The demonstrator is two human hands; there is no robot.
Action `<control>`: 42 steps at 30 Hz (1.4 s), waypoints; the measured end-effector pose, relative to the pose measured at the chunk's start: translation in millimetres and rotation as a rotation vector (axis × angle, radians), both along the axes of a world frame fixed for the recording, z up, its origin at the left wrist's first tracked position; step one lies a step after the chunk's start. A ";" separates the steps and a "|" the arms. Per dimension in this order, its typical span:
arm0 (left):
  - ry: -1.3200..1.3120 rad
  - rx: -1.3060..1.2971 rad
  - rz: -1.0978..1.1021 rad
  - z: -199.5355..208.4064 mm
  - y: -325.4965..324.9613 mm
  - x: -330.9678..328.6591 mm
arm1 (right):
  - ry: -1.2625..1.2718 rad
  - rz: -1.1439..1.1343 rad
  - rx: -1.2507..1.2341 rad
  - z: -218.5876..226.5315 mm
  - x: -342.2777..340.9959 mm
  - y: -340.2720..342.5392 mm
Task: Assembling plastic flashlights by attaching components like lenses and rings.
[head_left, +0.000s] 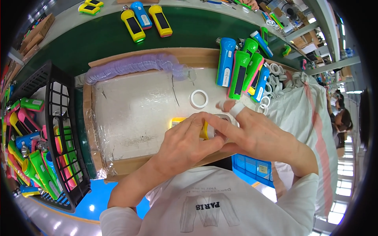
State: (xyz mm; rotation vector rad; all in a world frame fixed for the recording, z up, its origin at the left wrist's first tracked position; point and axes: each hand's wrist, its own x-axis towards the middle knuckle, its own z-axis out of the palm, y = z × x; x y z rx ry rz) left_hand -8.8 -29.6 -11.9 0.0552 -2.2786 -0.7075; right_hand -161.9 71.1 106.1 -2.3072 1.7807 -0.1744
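My left hand (pixel 184 142) is wrapped round a yellow flashlight (pixel 177 121), whose body shows above the knuckles and between the fingers. My right hand (pixel 256 131) closes over the flashlight's pale head end, and its fingers hide most of that part. White tape circles one right finger. Just above the hands, a loose white ring (pixel 199 99) lies flat on the work board. A long row of stacked clear, purplish lens discs (pixel 134 67) stretches along the board's far edge.
Several green, blue and pink flashlights (pixel 238 74) lean together at the right, beside white rings (pixel 267 92) and a white woven sack (pixel 303 118). A black crate (pixel 73 157) of flashlights stands left. Three more flashlights (pixel 160 21) lie on the green belt. A blue basket (pixel 252 169) sits below the board.
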 end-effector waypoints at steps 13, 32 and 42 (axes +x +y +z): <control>-0.009 0.019 -0.026 -3.4 -1.5 -0.8 | 0.002 -0.181 -0.087 -23.8 4.9 14.9; -0.734 0.168 0.124 28.4 -18.8 -44.3 | -0.534 -0.615 -0.309 -77.6 -48.5 -23.2; -0.410 0.076 0.044 25.1 -9.3 -36.8 | -0.562 -0.545 -0.380 -61.2 -41.4 -2.9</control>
